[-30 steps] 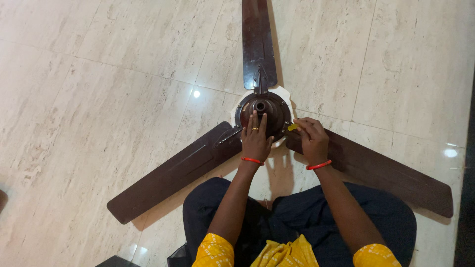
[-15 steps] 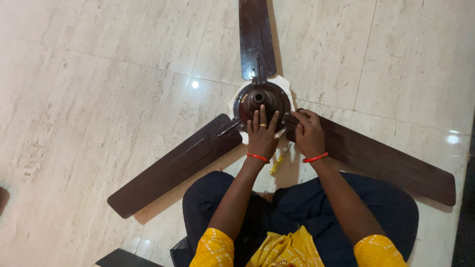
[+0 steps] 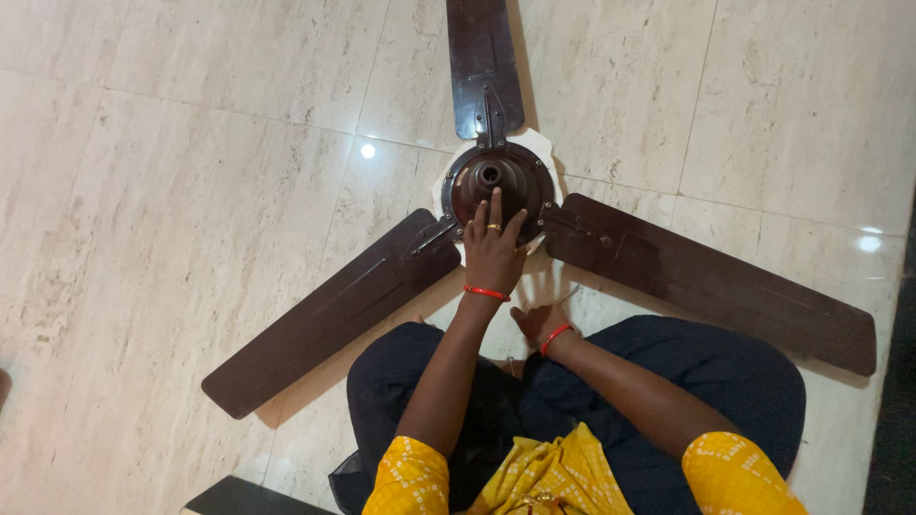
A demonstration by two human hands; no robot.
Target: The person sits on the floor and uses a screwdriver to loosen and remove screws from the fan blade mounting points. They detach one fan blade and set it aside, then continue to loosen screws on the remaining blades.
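glossy metal fan hub, polished stone floor

Left hand stretched forward, fingers spread flat; right hand drawn near lap.

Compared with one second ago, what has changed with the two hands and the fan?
The right hand left the joint of the right blade and drew back to the floor near the person's lap. The small yellow tool it held is no longer in view. The left hand stayed flat on the motor hub, and the fan's three blades lie as before.
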